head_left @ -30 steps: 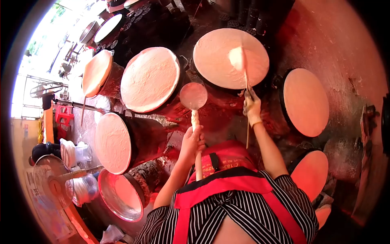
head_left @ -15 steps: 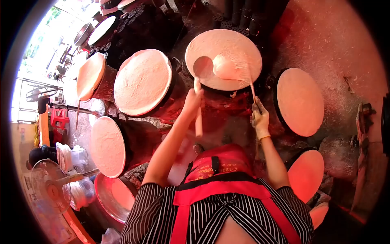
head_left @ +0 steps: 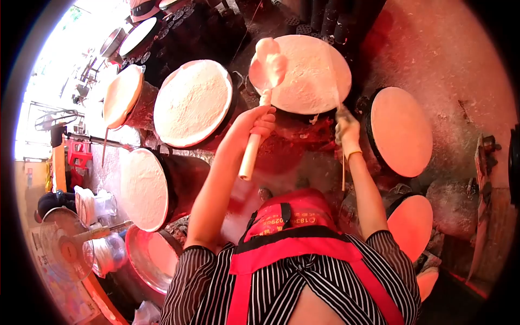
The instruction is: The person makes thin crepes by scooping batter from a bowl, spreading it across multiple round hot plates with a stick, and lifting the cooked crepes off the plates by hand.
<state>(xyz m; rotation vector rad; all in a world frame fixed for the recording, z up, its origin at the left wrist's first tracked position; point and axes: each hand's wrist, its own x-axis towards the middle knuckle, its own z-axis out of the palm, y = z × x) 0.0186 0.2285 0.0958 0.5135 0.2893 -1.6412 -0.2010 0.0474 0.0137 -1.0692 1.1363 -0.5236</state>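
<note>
My left hand (head_left: 255,123) is closed round the thick pale handle of a ladle (head_left: 249,157). A soft lump of pale dough (head_left: 270,57) covers the ladle's head, above the left side of a round griddle (head_left: 317,89). The griddle carries a thin, uneven pale layer. My right hand (head_left: 347,130), in what looks like a soiled glove, closes round a thin wooden-handled scraper (head_left: 343,172). Its slim upper part reaches over the griddle's right side. The scraper's tip is hard to make out.
More round griddles stand around me: one on the left (head_left: 193,103), one lower left (head_left: 143,189), one on the right (head_left: 402,131), one lower right (head_left: 410,227). A metal basin (head_left: 142,265) is at lower left, near a fan (head_left: 66,246). A red stool (head_left: 79,155) stands farther left.
The dough lump has left the griddle and now sits on the ladle. My left hand has tilted the ladle, its handle end swinging left and toward me. The scraper has turned more upright.
</note>
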